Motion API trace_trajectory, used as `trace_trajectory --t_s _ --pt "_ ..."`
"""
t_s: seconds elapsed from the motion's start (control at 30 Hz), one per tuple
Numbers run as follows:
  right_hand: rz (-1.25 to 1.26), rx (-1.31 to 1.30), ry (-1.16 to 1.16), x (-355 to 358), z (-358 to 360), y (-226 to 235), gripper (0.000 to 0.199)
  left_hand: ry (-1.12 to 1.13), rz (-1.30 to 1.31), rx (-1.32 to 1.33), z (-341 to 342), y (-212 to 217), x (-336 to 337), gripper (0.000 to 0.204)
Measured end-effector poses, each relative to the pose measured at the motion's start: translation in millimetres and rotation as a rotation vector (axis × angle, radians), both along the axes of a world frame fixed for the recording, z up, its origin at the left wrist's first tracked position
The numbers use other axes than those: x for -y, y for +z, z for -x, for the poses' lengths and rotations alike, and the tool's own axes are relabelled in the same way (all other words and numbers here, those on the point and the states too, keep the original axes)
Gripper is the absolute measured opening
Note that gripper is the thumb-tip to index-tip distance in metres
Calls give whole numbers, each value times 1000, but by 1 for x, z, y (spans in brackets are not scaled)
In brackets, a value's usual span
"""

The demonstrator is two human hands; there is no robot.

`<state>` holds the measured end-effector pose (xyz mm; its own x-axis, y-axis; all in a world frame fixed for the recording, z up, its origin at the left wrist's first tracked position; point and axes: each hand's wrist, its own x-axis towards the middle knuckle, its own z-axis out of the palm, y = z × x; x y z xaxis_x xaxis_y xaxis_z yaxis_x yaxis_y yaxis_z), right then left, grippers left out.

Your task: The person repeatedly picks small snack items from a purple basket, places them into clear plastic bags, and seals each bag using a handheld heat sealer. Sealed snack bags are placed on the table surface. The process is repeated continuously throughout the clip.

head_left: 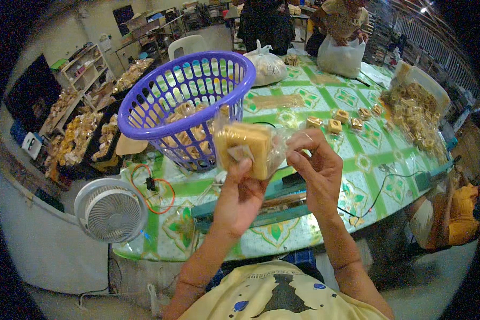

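My left hand [242, 194] holds up a clear plastic packet [258, 141] filled with a tan, square-edged block or stack. A small pale label or slip shows on its near face, by my thumb. The loose plastic end of the packet reaches toward my right hand [320, 173], whose thumb and forefinger pinch at its edge. Below both hands a long teal bag sealer [210, 209] lies along the table's near side, partly hidden by my wrists. Behind the packet, to the left, stands a purple slotted laundry basket [127, 118] with several tan wrapped packets inside.
Several small tan packets [334, 126] sit on the green-patterned tablecloth [274, 233]. A large pile of packets [418, 117] lies at the right. White fan [111, 210] and orange cord [173, 198] are at the left. Across the table, a person handles a plastic bag [341, 58].
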<state>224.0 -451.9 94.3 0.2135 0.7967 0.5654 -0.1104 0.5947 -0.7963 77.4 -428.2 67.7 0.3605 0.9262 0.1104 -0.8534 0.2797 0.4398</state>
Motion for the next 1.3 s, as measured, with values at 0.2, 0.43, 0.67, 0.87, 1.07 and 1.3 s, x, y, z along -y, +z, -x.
trace_trajectory --t_s 0.2,0.43,0.67,0.87,1.07,1.3 --pt "-94 254 -88 24 -14 5 18 -76 280 289 10 -50 36 55" --pt "-37 783 -121 37 10 -9 29 -334 241 465 20 -67 49 57" --pt "-25 598 3 38 1 -10 21 -169 227 380 21 -69 46 66" --pt "154 571 182 30 6 -16 25 -48 224 108 18 -96 67 78" --pt "144 621 433 33 -1 -21 14 -202 72 129 46 -125 80 75" --pt "30 690 372 42 6 -32 14 63 35 -284 39 -103 80 55"
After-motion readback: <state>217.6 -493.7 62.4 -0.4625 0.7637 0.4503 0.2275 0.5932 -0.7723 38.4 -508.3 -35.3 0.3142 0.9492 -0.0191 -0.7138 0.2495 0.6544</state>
